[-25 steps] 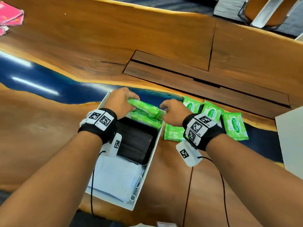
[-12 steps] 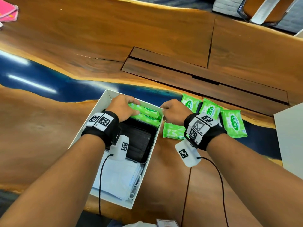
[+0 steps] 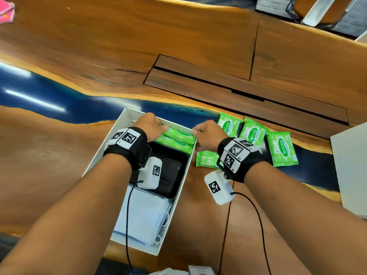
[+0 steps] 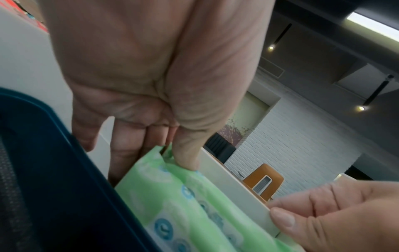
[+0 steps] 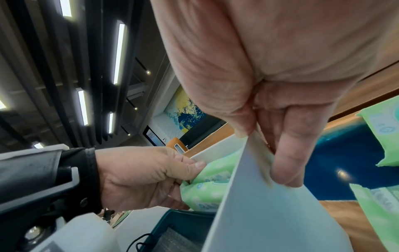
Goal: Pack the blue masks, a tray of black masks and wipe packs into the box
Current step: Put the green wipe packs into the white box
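A white box lies open on the table. Pale blue masks fill its near end, and a black tray of black masks sits in the middle. Two green wipe packs lie side by side at the far end. My left hand reaches into the far end and grips the left end of a wipe pack, thumb on top. My right hand pinches the top edge of the box's right wall at the far corner.
Several more green wipe packs lie on the table right of the box, one close against its wall. A white board lies at the right edge. Pink items sit far left. A recessed hatch is set in the tabletop beyond.
The wipe pack that both hands held above the box has gone down into the far end beside the other one. My right hand left the pack and took the box's wall.
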`<action>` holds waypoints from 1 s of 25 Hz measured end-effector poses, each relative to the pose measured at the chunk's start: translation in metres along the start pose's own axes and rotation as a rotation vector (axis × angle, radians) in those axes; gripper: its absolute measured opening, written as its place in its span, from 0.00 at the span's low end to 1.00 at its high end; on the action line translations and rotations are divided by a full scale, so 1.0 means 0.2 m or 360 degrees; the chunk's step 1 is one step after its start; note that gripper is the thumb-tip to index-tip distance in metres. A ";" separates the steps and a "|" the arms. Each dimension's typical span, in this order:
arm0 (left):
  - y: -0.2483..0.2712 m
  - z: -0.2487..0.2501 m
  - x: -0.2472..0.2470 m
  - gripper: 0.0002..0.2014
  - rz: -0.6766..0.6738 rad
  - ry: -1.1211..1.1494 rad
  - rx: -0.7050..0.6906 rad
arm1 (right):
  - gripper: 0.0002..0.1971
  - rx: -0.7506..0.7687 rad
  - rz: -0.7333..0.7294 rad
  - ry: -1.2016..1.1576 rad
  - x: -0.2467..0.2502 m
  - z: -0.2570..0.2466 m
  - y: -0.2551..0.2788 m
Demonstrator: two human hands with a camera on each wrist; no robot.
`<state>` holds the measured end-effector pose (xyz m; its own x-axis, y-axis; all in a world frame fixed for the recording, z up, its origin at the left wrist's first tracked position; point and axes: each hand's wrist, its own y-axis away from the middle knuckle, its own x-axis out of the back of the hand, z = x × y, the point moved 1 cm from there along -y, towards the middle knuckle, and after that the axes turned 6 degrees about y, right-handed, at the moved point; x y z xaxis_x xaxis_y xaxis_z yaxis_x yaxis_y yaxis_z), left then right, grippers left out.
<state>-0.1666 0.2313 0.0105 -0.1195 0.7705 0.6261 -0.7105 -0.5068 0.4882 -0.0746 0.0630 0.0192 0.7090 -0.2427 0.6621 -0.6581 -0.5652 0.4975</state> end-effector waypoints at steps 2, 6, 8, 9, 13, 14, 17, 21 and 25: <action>-0.01 -0.01 -0.02 0.20 -0.0031 -0.0024 0.0005 | 0.13 -0.0036 0.0023 -0.0080 -0.01 0.00 0.00; -0.01 0.00 -0.07 0.17 -0.0063 -0.0018 -0.0033 | 0.14 -0.0081 0.0020 -0.0156 -0.01 0.01 0.00; -0.02 0.00 -0.10 0.16 -0.0050 -0.0033 -0.0040 | 0.13 -0.0086 0.0030 -0.0166 -0.01 0.01 0.00; -0.03 -0.01 -0.11 0.17 -0.0034 -0.0063 -0.0038 | 0.13 -0.0092 0.0030 -0.0180 -0.01 0.01 0.00; -0.04 0.01 -0.11 0.23 -0.0030 -0.0135 0.0006 | 0.12 -0.0084 0.0010 -0.0201 -0.01 0.01 -0.01; -0.03 0.02 -0.11 0.26 -0.0071 -0.0153 0.0028 | 0.12 -0.0081 0.0006 -0.0195 -0.01 0.02 -0.01; 0.00 0.08 -0.15 0.34 -0.0085 -0.0306 0.0093 | 0.16 -0.0092 0.0019 -0.0213 -0.01 0.01 0.02; 0.03 0.10 -0.22 0.38 0.0024 -0.0463 0.0094 | 0.14 -0.0090 0.0019 -0.0185 -0.01 0.01 0.01; 0.05 0.11 -0.22 0.33 0.0093 -0.0465 0.0044 | 0.13 -0.0097 0.0022 -0.0200 -0.01 0.02 0.00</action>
<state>-0.1529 0.1840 0.0004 0.0478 0.5977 0.8003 -0.6886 -0.5607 0.4598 -0.0755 0.0609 0.0162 0.7235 -0.3488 0.5957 -0.6793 -0.5130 0.5247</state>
